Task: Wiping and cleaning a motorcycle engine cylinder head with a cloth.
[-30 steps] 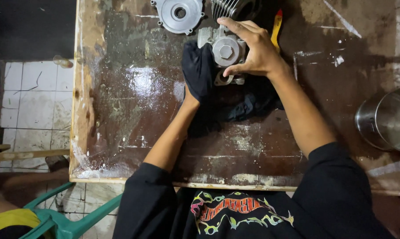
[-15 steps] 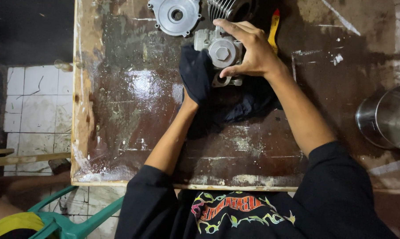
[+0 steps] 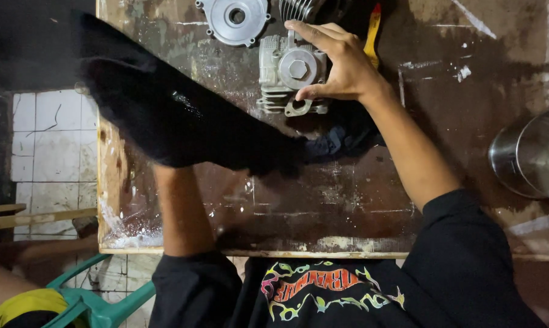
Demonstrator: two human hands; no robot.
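Gripping one cylinder head (image 3: pixel 289 76), right hand (image 3: pixel 338 64)

A worn, stained wooden table (image 3: pixel 347 200) carries 1 finned metal engine part (image 3: pixel 289 76), a round metal cover (image 3: pixel 235 19), a dark rag (image 3: pixel 341 136), a yellow-handled tool (image 3: pixel 372 30) and a steel pot (image 3: pixel 532 155).
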